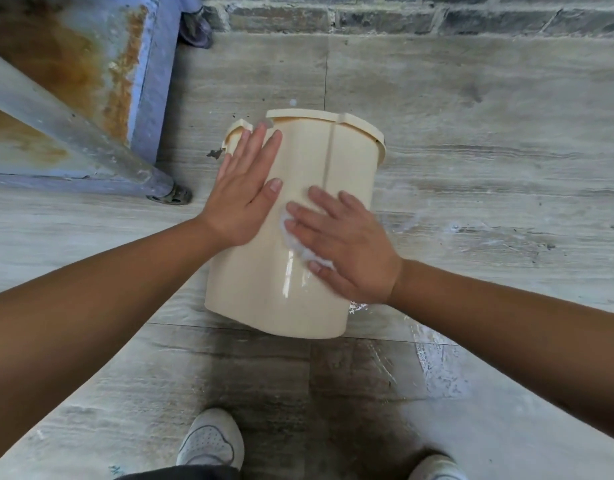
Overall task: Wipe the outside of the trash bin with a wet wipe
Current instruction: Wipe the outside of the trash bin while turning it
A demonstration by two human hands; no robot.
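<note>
A cream plastic trash bin lies on its side on the floor, its rim pointing away from me and its base toward me. My left hand rests flat on the bin's upper left side, fingers spread. On the right side of the bin, my right hand presses a white wet wipe against the plastic. Only the wipe's edge shows under the palm and fingers. A wet shine streaks the bin just below the wipe.
The floor is grey wood-look tile with wet patches to the right. A rusty blue metal frame with a foot stands at the left. A brick wall runs behind. My white shoes are at the bottom.
</note>
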